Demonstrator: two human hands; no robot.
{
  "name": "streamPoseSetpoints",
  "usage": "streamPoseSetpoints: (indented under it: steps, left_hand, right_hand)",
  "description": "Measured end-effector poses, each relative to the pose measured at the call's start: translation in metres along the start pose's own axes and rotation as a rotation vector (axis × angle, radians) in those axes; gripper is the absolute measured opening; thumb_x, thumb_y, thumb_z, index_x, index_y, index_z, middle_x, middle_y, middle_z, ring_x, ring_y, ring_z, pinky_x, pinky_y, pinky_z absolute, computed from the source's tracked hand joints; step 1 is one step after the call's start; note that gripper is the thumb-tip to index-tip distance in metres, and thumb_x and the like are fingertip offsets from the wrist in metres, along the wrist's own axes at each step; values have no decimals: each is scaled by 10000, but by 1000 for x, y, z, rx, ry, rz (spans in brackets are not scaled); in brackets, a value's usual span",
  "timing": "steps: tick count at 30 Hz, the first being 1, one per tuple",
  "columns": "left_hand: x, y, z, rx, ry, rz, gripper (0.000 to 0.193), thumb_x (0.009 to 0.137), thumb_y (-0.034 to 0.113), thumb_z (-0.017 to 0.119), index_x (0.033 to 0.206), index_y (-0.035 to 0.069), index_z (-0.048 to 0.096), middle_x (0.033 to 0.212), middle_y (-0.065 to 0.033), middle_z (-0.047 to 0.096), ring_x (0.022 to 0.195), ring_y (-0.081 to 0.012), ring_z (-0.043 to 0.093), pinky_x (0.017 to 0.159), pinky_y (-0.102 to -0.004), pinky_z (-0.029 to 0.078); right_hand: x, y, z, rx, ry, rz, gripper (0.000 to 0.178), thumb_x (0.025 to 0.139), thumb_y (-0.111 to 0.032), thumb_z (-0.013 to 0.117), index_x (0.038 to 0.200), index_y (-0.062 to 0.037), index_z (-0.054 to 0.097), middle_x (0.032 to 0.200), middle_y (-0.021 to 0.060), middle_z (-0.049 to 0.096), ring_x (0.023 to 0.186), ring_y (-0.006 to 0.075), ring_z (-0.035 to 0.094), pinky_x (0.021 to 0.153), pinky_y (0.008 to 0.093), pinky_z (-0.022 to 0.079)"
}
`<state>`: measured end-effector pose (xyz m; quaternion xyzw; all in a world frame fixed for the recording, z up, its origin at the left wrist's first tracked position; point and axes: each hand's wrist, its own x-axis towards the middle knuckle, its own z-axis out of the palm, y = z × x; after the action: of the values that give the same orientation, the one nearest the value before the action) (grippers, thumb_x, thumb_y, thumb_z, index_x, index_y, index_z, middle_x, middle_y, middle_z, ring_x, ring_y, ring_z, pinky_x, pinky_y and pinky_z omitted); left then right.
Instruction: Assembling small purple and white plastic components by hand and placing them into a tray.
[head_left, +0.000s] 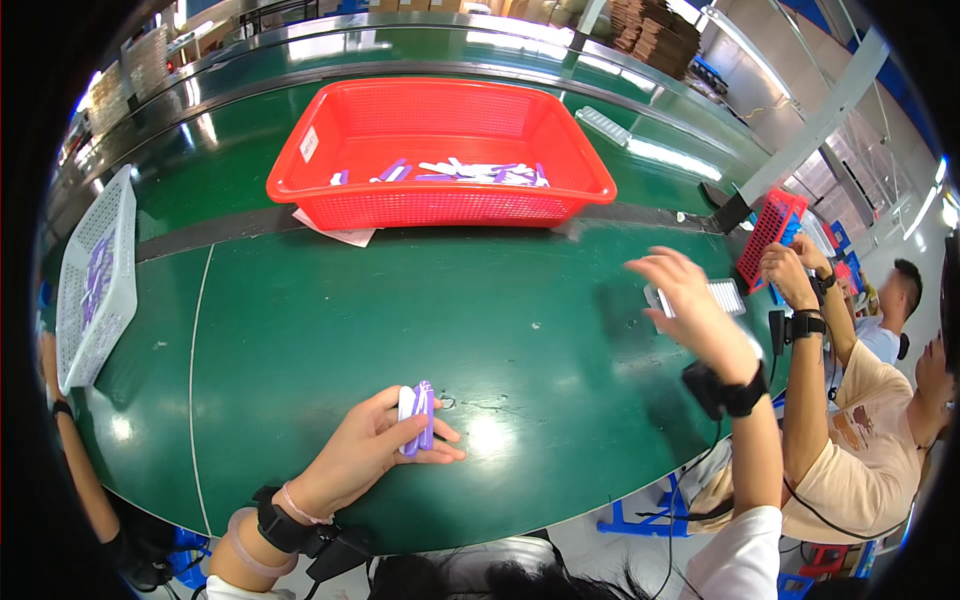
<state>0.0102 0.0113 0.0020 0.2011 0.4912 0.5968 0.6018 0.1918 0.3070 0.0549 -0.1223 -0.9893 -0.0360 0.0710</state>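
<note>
Near the front of the green table, my left hand (360,446) holds a few small flat purple-and-white pieces (424,418) between thumb and fingers; their exact kind is unclear. Its other fingers stretch out past the pieces. My right hand (688,300) is open, fingers extended, with no thing visible in it. It hovers over or beside a small pale tray (728,296) with a row of white slots or strips, and partly hides it. Whether the hand touches the tray cannot be told. Dark bands with cables circle both my wrists.
Ahead stands a red plastic basket (440,210) with loose purple and white pieces (490,174) inside. A white basket (112,330) of purple pieces sits at left. Another pale tray (604,126) lies behind. At right, a co-worker's hands (790,270) work beside a smaller red basket (768,236).
</note>
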Motion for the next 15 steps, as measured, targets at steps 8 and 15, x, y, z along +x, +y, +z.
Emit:
streamPoseSetpoints:
  steps: [8, 15]
  left_hand:
    - [-3, 6, 0, 218, 29, 54, 271, 899, 125, 455, 1139, 2, 433, 985, -74, 549, 913, -116, 530, 782, -253, 462]
    - [-9, 18, 11, 255, 85, 186, 305, 893, 165, 478, 1136, -8, 418, 1024, -113, 552, 932, -176, 562, 810, -282, 467]
  right_hand:
    - [30, -168, -62, 653, 185, -754, 152, 667, -105, 598, 808, -69, 553, 771, 44, 518, 719, 207, 526, 760, 309, 458]
    - [44, -190, -83, 503, 313, -602, 148, 667, -122, 629, 771, -44, 557, 781, 51, 566, 707, 197, 540, 722, 296, 460]
